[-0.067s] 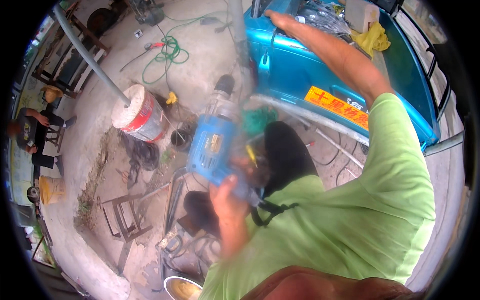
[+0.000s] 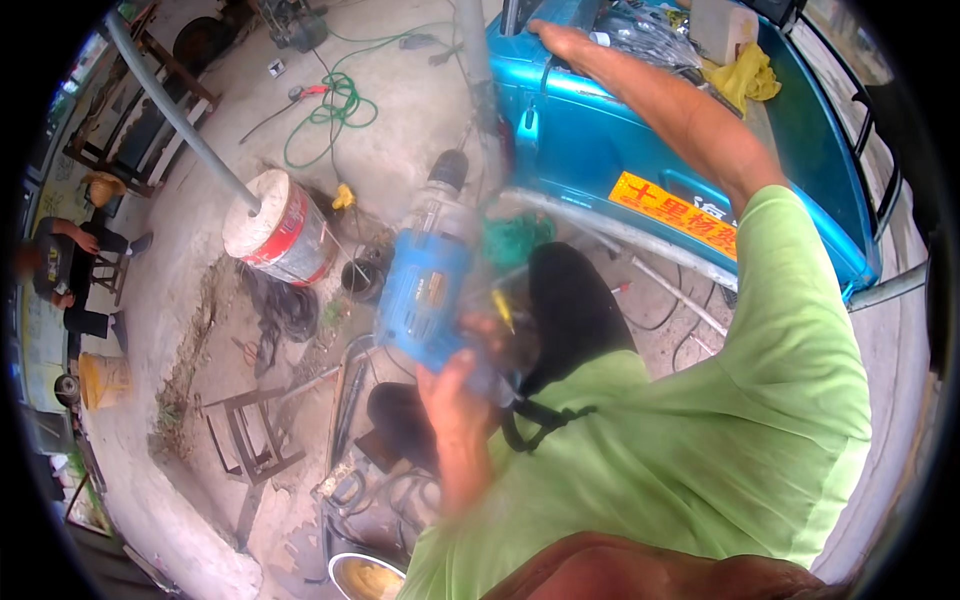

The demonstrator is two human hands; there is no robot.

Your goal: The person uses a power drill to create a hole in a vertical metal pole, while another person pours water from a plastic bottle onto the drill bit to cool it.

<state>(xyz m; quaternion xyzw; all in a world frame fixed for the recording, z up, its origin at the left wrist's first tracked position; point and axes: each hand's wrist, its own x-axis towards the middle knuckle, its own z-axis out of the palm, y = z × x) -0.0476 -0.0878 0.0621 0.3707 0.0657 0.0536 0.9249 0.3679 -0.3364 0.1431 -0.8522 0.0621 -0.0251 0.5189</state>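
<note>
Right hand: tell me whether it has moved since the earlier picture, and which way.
No. Judged against the blue vehicle, the right hand is at the same spot on its edge, with no visible shift either way.

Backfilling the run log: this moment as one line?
left hand: holds blue drill | right hand: on edge of blue cargo bed | nearby: red-and-white bucket, left of drill
</note>
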